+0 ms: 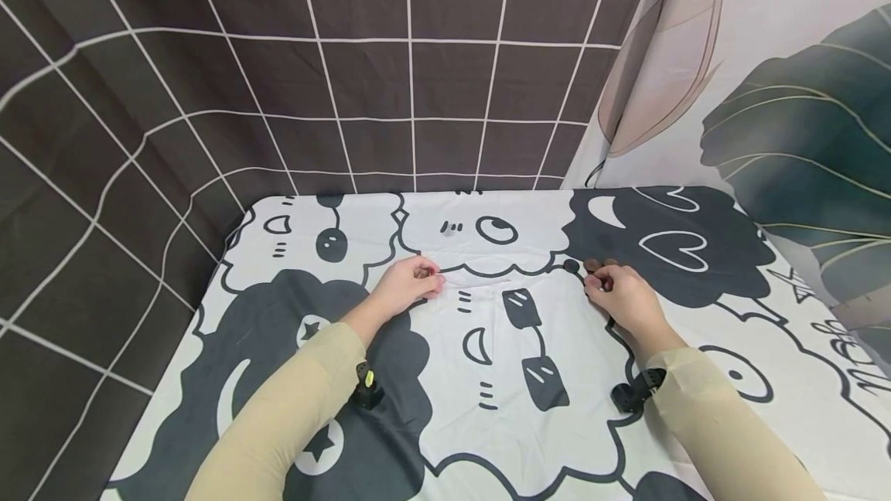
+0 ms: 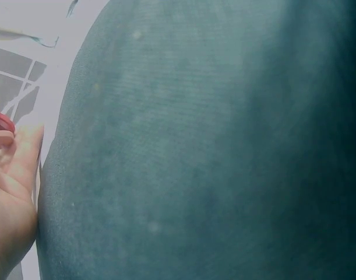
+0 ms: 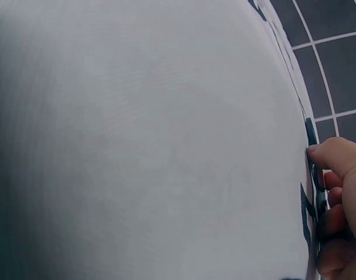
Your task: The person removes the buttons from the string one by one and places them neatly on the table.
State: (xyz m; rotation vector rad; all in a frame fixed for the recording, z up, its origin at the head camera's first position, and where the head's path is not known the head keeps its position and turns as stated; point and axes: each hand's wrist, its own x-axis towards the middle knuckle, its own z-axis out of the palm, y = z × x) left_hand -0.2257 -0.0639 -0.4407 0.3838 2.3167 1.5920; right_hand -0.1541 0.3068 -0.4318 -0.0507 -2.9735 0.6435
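A printed sheet (image 1: 508, 431) with black and white cartoon faces spreads under both hands. My left hand (image 1: 411, 284) is left of centre, its thumb and fingertips bent together at a scalloped outline on the white cloth. In the left wrist view, that hand (image 2: 14, 204) shows at the left edge beside a large dark expanse of cloth. Farther right, my right hand (image 1: 626, 296) pinches the sheet by a dark outline. From the right wrist, the thumb of this hand (image 3: 355, 192) presses a fold with dark print, the other fingers curled below it.
Dark cloth with white grid lines (image 1: 452, 83) stands behind and to the left of the sheet. At the right hangs a pale cloth with large leaf prints (image 1: 786, 122). A thin black cord (image 1: 595, 172) shows at the back corner. Black wrist cameras (image 1: 636, 393) sit at both cuffs.
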